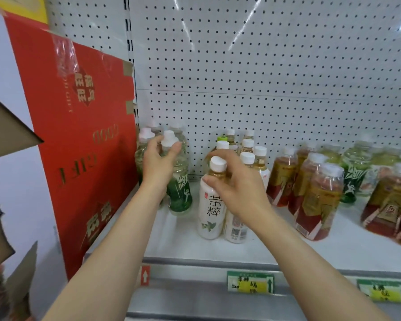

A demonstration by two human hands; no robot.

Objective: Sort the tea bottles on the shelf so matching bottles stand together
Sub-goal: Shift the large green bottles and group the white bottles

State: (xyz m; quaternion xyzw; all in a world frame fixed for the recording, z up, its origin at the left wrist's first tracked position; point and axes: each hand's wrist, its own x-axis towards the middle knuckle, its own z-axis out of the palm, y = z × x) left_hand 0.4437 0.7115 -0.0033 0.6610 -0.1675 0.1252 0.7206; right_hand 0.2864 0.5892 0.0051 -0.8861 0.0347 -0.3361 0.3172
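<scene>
On the white shelf (pixel 252 249) stand groups of tea bottles. My left hand (pixel 159 162) curls round the neck of a green-labelled bottle (pixel 180 195) at the left, in front of other green ones (pixel 146 144). My right hand (pixel 236 184) grips the shoulder of a white-labelled bottle (pixel 211 212) with a white cap; a second white-labelled bottle (pixel 235 228) stands right beside it under my wrist. Behind them is a cluster of white-capped bottles (pixel 248 147), one with a green cap. Red-labelled bottles (pixel 315 200) stand to the right, with green-labelled ones (pixel 354 172) behind them.
A red cardboard box (pixel 79 140) walls off the shelf's left end. A pegboard back panel (pixel 264 89) rises behind the bottles. More red-labelled bottles (pixel 394 205) sit at the far right. Price tags (pixel 250 282) hang on the shelf's front rail.
</scene>
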